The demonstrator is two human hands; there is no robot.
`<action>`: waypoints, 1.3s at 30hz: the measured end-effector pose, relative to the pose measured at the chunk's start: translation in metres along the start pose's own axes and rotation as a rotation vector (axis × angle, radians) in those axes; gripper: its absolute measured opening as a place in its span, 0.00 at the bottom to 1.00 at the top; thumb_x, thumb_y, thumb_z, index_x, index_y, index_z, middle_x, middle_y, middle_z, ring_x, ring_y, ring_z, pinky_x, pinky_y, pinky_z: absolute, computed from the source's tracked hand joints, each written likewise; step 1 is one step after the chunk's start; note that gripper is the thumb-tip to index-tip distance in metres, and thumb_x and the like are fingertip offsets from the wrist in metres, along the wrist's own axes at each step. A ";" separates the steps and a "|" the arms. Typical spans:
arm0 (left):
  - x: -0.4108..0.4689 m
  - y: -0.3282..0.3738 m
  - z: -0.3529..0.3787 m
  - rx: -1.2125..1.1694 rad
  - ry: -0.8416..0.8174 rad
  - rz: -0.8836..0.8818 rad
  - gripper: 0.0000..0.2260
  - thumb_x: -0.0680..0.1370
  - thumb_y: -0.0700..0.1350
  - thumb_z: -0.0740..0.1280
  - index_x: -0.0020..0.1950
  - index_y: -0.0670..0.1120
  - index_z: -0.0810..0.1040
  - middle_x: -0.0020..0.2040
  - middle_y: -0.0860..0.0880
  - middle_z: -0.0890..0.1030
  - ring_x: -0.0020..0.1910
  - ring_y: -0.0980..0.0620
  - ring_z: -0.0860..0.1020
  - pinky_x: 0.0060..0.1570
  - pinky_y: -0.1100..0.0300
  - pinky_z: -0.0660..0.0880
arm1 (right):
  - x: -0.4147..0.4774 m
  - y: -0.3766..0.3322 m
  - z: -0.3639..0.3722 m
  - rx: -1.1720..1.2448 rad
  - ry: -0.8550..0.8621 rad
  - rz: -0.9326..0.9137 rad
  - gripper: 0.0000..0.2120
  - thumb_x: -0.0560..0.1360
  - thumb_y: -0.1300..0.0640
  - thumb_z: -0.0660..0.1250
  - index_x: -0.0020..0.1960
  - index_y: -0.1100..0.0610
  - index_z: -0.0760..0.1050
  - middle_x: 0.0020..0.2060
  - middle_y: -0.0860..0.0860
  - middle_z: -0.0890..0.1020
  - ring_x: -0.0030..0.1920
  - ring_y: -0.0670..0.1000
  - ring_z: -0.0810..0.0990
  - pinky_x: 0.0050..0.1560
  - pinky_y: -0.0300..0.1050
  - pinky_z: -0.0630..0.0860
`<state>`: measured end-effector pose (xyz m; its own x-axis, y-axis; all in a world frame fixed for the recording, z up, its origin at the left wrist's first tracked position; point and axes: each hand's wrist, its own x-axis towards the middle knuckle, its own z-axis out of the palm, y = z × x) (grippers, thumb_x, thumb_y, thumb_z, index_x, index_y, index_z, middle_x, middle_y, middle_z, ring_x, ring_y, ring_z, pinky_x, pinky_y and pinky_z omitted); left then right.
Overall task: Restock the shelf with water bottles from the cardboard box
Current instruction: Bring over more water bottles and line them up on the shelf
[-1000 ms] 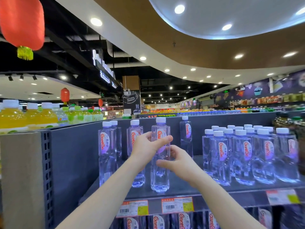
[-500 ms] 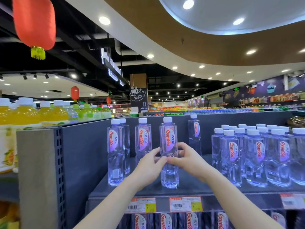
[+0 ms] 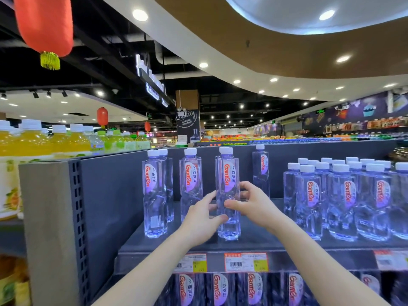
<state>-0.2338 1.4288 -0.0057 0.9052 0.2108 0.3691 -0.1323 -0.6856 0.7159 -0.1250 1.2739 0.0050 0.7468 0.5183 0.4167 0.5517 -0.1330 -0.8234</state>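
Note:
A tall clear water bottle (image 3: 227,173) with a white cap and a red-lettered label stands upright near the front of the grey shelf (image 3: 254,245). My left hand (image 3: 202,219) touches its lower left side with thumb and fingers. My right hand (image 3: 254,204) wraps its right side, thumb in front and fingers behind. Other tall bottles stand to the left (image 3: 154,195), (image 3: 191,180) and one further back (image 3: 261,166). The cardboard box is out of view.
A dense group of shorter water bottles (image 3: 344,195) fills the shelf's right part. Yellow and green drink bottles (image 3: 55,142) stand on the neighbouring shelf to the left, past a grey upright (image 3: 50,228). Price tags (image 3: 246,261) line the shelf edge, more bottles stand below.
Both hands slid lower on the bottle and now clasp its middle from both sides. The camera moved closer and tilted, so the shelf sits larger in view.

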 end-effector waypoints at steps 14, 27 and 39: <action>0.017 -0.005 0.016 -0.011 0.026 -0.062 0.33 0.81 0.47 0.69 0.81 0.65 0.60 0.70 0.54 0.78 0.64 0.50 0.80 0.63 0.48 0.80 | 0.006 0.007 0.001 -0.016 0.033 0.008 0.18 0.74 0.51 0.77 0.59 0.40 0.75 0.50 0.43 0.87 0.51 0.43 0.86 0.59 0.52 0.81; 0.017 0.000 0.014 0.001 0.020 -0.023 0.32 0.84 0.42 0.66 0.82 0.64 0.58 0.74 0.52 0.76 0.50 0.62 0.80 0.52 0.58 0.82 | 0.006 0.002 0.006 -0.005 0.028 0.021 0.21 0.76 0.53 0.76 0.64 0.45 0.73 0.54 0.45 0.85 0.54 0.46 0.84 0.60 0.49 0.81; 0.017 -0.006 0.019 -0.007 0.030 -0.060 0.29 0.84 0.44 0.67 0.83 0.57 0.62 0.75 0.53 0.75 0.64 0.54 0.77 0.63 0.58 0.78 | 0.003 0.006 0.007 -0.012 0.052 0.020 0.18 0.75 0.50 0.76 0.60 0.38 0.73 0.53 0.43 0.86 0.54 0.44 0.84 0.59 0.47 0.79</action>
<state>-0.2103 1.4235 -0.0153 0.8989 0.2726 0.3430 -0.0807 -0.6663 0.7413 -0.1221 1.2802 -0.0020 0.7756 0.4712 0.4200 0.5407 -0.1528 -0.8272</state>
